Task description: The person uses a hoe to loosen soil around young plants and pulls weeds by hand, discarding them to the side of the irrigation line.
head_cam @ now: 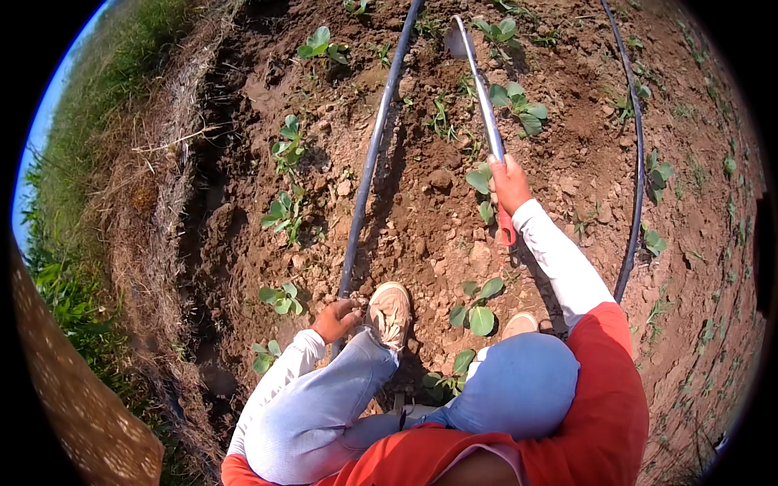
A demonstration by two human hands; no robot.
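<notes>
My right hand [509, 182] is closed around the shaft of a metal hoe [483, 100] with a red handle end, right of centre. The hoe's blade rests low over the soil at the top, between a black irrigation hose [371, 164] and a leafy seedling [499, 31]. Another broad-leaved seedling [521, 108] grows just right of the shaft, and one [480, 178] is beside my right hand. My left hand [335, 321] is low on the left, at the hose beside my shoe, fingers partly curled; whether it touches or grips the hose cannot be told.
A second black hose [637, 146] runs along the right. Seedlings [477, 308] grow near my shoes [389, 313], and more [287, 146] stand left of the near hose. Dry straw and grass [146, 133] edge the bed at the left. Clods and small weeds cover the soil.
</notes>
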